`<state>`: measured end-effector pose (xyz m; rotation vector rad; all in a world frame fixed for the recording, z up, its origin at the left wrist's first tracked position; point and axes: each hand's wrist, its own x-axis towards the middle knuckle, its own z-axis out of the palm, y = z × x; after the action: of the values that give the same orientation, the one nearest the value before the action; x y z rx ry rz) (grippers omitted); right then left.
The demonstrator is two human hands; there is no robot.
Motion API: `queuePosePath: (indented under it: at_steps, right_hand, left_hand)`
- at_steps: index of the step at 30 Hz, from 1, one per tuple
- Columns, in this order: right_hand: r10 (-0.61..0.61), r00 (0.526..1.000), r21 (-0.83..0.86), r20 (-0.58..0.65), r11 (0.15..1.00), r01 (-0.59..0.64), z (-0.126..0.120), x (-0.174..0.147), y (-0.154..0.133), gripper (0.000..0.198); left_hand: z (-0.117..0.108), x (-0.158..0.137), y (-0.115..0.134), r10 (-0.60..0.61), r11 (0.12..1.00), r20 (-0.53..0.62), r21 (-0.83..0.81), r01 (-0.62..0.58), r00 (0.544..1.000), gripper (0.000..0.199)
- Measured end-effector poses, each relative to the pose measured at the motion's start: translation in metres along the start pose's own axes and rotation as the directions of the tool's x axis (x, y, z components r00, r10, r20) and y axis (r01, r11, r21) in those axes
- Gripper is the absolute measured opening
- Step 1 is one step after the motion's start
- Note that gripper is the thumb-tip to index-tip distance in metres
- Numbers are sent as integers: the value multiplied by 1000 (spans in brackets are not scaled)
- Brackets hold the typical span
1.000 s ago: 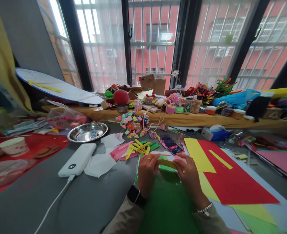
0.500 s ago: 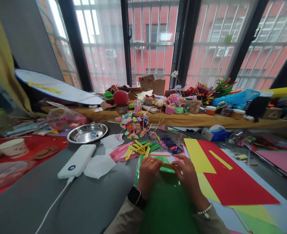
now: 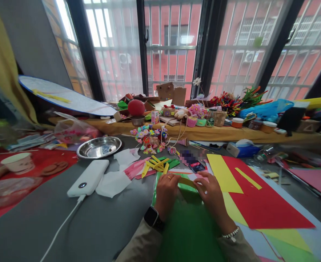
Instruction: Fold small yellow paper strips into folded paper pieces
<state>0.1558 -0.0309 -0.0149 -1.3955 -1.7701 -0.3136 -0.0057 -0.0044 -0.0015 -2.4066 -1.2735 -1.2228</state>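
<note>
My left hand (image 3: 168, 191) pinches one end of a yellow paper strip (image 3: 187, 182), and my right hand (image 3: 209, 193) pinches its other end. The strip stretches between my fingertips above a shiny green sheet (image 3: 190, 225) that covers the near part of the table. Just beyond my left hand lies a small heap of folded yellow paper strips (image 3: 156, 164). Folded green paper (image 3: 173, 163) and pink paper (image 3: 135, 168) lie around that heap. A phone (image 3: 196, 166) rests behind my right hand.
On the left, a white power bank (image 3: 88, 178) with a cable lies near a steel plate (image 3: 99, 147) and white paper scraps (image 3: 113, 183). To the right are red paper (image 3: 269, 203) and yellow paper (image 3: 223, 176). Craft items crowd the window ledge (image 3: 116, 127).
The strip between my hands is raised slightly and shows more of its face. My right fingers have shifted a little along its end. The whole view has moved slightly.
</note>
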Motion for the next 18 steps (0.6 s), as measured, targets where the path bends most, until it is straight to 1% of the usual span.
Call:
queuePosePath:
  at_steps: [3,6,8,11,13,14,16,17,18]
  right_hand:
    - [-9,1000,9,-7,1000,9,0,0,1,11]
    - [-28,1000,-3,-10,1000,28,0,1,1,10]
    - [-26,1000,-18,-10,1000,25,-1,1,1,10]
    - [-20,1000,-49,-14,999,19,-1,0,1,10]
    - [-23,1000,-57,-7,998,23,-1,0,0,10]
    - [-32,1000,-50,-1,998,31,0,-1,-1,10]
    - [-58,998,-26,11,998,58,1,-1,-3,10]
    - [-74,997,-14,14,997,74,2,-1,-4,11]
    - [-84,996,-4,13,996,84,2,-1,-4,11]
  left_hand:
    - [1,0,1,36,999,-1,-29,-36,999,12]
    - [1,0,1,36,999,-13,-23,-36,999,11]
    - [1,0,0,19,1000,-19,-8,-19,1000,11]
    - [-1,0,-1,-45,999,-48,7,46,998,13]
    - [-1,1,0,-66,998,-58,-9,66,996,15]
    - [0,1,0,-48,998,-47,-31,46,998,15]
    - [3,0,1,54,995,-8,-81,-54,999,16]
    - [5,0,1,117,988,27,-106,-113,993,16]
    - [6,0,1,153,982,56,-118,-145,987,15]
